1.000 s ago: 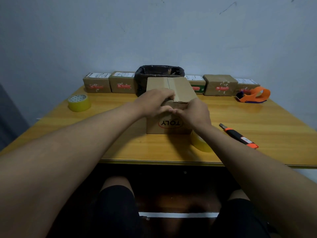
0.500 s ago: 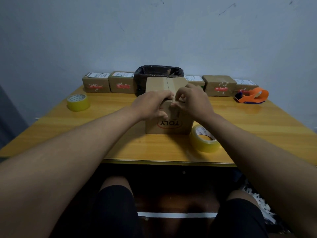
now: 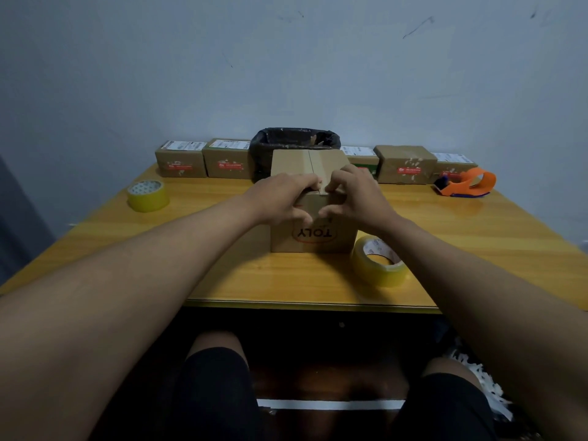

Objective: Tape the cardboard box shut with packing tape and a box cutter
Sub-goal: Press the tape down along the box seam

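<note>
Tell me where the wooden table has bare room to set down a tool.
Bare wood lies left of the brown cardboard box, toward the far yellow tape roll, and right of it, before the orange tape dispenser. The back edge is crowded with small parcels; the near yellow tape roll fills the front right.

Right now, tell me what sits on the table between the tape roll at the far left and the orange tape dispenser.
In the head view, the cardboard box with the left hand and right hand on it lies between the tape roll and the tape dispenser.
</note>
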